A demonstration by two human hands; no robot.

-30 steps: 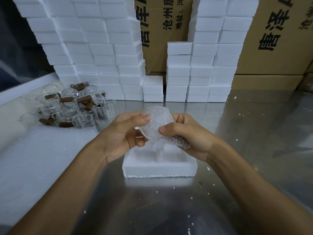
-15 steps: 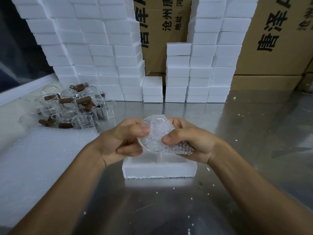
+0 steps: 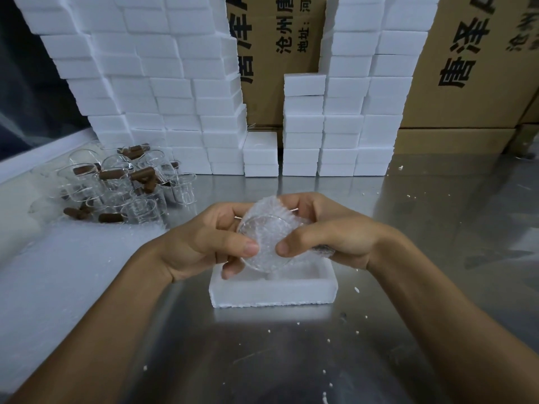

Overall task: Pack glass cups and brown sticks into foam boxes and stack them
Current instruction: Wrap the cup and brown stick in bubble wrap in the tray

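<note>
Both hands hold one clear glass cup (image 3: 264, 246) wrapped in bubble wrap, its round mouth tilted toward me. My left hand (image 3: 201, 243) grips its left side, thumb on the rim. My right hand (image 3: 326, 237) grips the right side, thumb on the rim, fingers round the wrapped body. The cup hangs just above an open white foam box (image 3: 274, 290) on the steel table. A pile of glass cups (image 3: 122, 185) with brown sticks (image 3: 141, 173) lies at the back left.
Stacks of white foam boxes (image 3: 163, 91) line the back of the table, a second stack (image 3: 350, 112) to the right. Cardboard cartons (image 3: 466, 68) stand behind them. Foam crumbs dot the steel tabletop (image 3: 437, 228). A white foam sheet (image 3: 58, 258) covers the left side.
Both hands have lowered the wrapped cup toward the open foam box, and both thumbs now sit lower on its rim.
</note>
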